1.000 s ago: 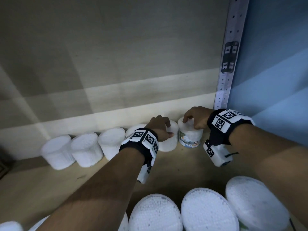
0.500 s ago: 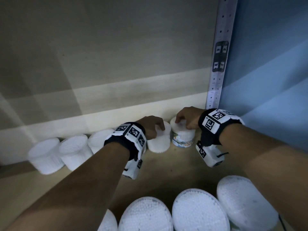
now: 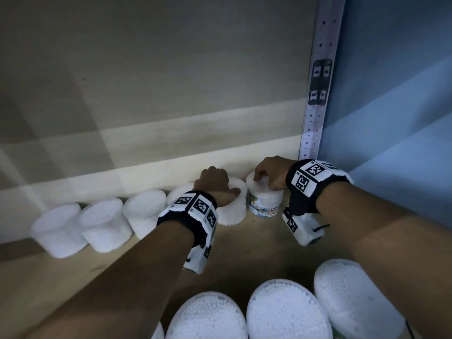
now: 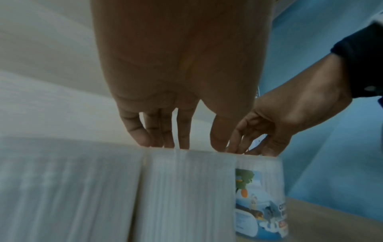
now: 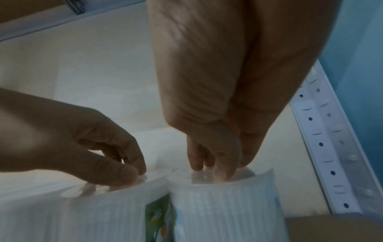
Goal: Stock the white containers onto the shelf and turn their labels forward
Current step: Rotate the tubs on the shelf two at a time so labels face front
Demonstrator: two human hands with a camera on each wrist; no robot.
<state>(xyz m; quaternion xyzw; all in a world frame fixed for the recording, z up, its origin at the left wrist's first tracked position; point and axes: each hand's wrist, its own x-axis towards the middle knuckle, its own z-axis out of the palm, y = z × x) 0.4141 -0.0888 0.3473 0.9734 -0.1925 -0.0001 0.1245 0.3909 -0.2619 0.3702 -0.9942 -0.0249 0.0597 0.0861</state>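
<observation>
At the back right of the wooden shelf [image 3: 73,277] stand two white ribbed containers side by side. My left hand [image 3: 215,184] grips the top of the plain-looking one [image 3: 232,211], fingers curled over its lid. In the right wrist view a strip of this container's label [image 5: 159,219] shows on its right side. My right hand [image 3: 269,172] grips the lid of the corner container [image 3: 265,204], whose blue picture label [image 4: 259,204] faces forward. In the left wrist view my left fingertips [image 4: 145,140] touch the lid rim.
Three more white containers [image 3: 105,226] line the back wall to the left, no labels showing. Three large lids [image 3: 286,311] fill the near edge. A perforated metal upright [image 3: 318,94] and a blue side panel [image 3: 391,118] close the right corner.
Both hands stay on the same two containers at the back right. The head view has shifted a little; no clear turn of either container shows.
</observation>
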